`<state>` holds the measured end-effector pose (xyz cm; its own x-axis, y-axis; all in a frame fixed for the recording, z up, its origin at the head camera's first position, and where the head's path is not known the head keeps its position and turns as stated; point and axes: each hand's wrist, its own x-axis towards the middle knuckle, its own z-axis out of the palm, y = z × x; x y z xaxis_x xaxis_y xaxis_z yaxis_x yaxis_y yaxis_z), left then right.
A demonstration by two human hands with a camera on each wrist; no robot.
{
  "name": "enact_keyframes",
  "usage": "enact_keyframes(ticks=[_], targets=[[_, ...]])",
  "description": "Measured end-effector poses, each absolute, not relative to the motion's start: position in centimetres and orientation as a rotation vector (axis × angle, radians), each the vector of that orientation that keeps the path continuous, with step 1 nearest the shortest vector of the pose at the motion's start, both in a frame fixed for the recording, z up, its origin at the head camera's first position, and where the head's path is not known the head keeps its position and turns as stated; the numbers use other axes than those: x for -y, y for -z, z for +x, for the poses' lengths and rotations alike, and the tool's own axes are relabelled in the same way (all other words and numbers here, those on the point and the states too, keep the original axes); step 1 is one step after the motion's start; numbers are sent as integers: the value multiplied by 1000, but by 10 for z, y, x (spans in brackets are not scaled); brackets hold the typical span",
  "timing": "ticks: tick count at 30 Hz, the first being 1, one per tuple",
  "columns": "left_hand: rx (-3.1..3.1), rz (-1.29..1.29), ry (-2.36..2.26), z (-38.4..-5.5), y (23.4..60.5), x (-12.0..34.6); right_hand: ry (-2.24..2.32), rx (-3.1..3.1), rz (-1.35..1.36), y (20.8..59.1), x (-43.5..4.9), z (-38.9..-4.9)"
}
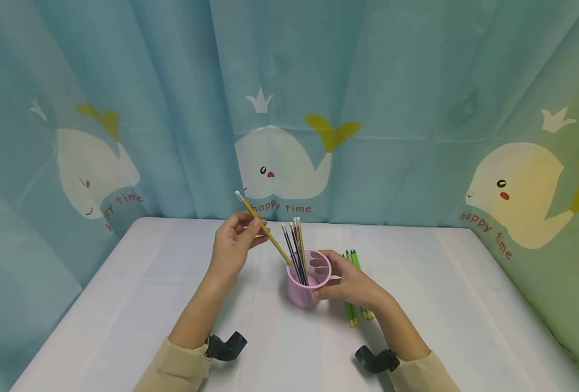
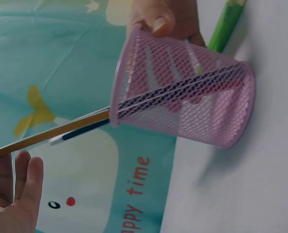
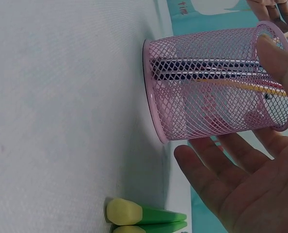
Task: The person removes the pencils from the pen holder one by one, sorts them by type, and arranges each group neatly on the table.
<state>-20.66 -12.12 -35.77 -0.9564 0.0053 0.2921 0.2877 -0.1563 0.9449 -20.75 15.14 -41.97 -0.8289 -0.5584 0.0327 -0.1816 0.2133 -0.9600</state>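
Observation:
My left hand (image 1: 232,242) pinches a yellow pencil (image 1: 276,245) near its middle, thumb against the fingers. The pencil slants down to the right, its white-tipped end up. Its lower end meets the left rim of a pink mesh pencil cup (image 1: 299,298); I cannot tell how far inside it reaches. Several dark, red and yellow pencils (image 1: 290,248) lean in the cup, white ends upward. My right hand (image 1: 355,286) holds the cup from the right, thumb at the near rim and fingers along the far side. The upright cup shows closely in the right wrist view, mesh wall (image 3: 197,111) nearest.
Several green pencils (image 1: 352,314) lie on the white table (image 1: 172,305) to the right of the cup, partly under my right hand and forearm. A blue-green curtain (image 1: 407,179) with whale prints hangs behind the table's far edge.

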Motion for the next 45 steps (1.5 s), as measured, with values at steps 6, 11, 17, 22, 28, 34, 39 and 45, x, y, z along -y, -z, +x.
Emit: enact_keyframes(ticks=[6,11,17,22,28,34,39,45], targets=[[1895,-334,2247,-205,352,126,1664,-2170,-702,421,-154,-205],[1898,-330,2268,-203,348,131,1663,-2160,-695,423,-156,-203],[1942,-340,2255,-205,347,138,1656,-2178,-708,423,-156,-204],[1988,-314,2237,-207,350,145,1662,-2164,-715,422,-154,-204],[2052,-253,2233,-211,354,151,1665,-2155,-716,421,-152,-205],[2118,-204,2236,-217,360,156,1660,-2156,-717,420,-151,-206],[2179,-182,2236,-220,365,158,1662,-2152,-705,420,-151,-206],[2211,-178,2232,-224,371,162,1656,-2165,-708,420,-151,-206]])
